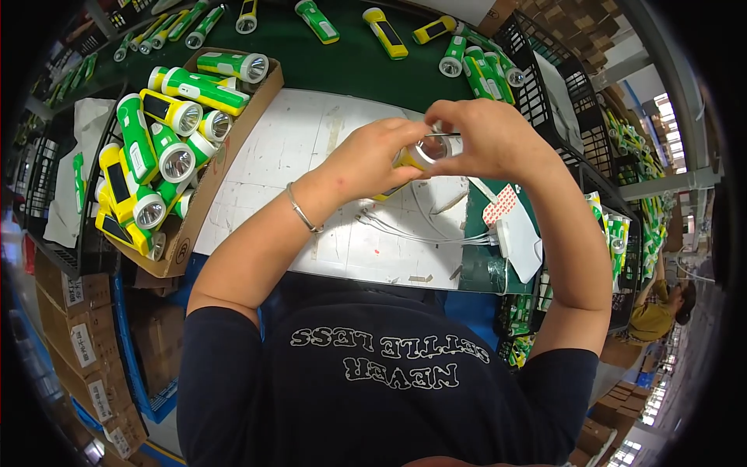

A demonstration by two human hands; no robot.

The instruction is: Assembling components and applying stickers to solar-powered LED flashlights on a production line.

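Flashlight: a yellow one with clear front, it is held between both hands above the white board; much of its body is hidden.
Left hand: thumb and fingers are clamped on the body side.
Right hand: thumb and fingers are curved and closed around the front end.
White board: its bare part lies to the left of the hands, open up to the cardboard box, which is heaped with green and yellow flashlights.
Right side: white cables and a red-patterned sheet take the room here; a black crate stands beyond.
Far edge: green tabletop with scattered flashlights.
Near edge: close before the person's torso.
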